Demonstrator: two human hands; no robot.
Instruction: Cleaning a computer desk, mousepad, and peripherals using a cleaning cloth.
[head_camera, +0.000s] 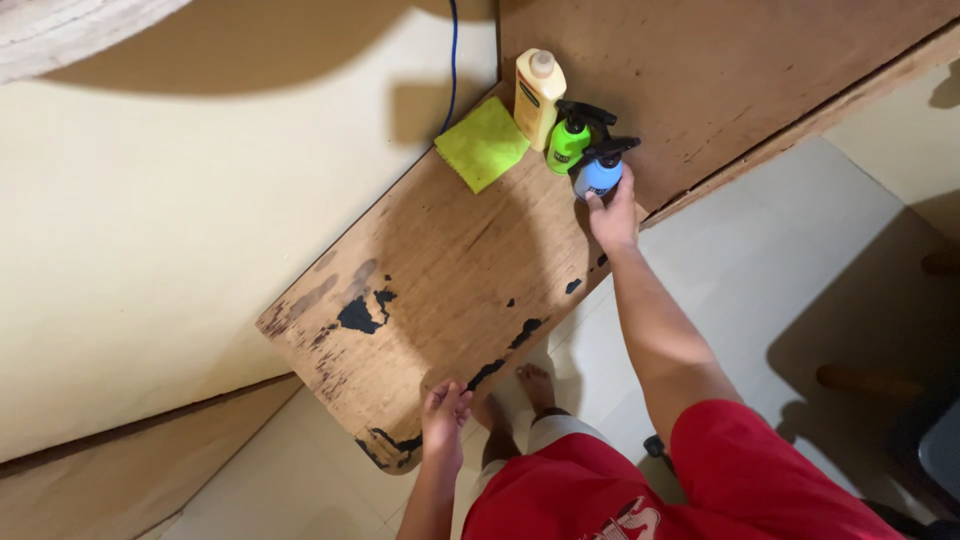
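Right hand fingers wrap the upright blue spray bottle, its nozzle pointing toward the wall. Left hand fingers curl on the worn table edge.

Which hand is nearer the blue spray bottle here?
Right. The right hand touches the blue spray bottle at the far end of the wooden board; the left hand rests on the board's near edge, far off.

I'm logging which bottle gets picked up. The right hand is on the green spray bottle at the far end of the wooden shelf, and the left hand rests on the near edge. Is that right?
Not quite. In the head view the right hand is on the blue spray bottle, not the green spray bottle beside it. The rest holds: far end of the wooden shelf, left hand on its near edge.
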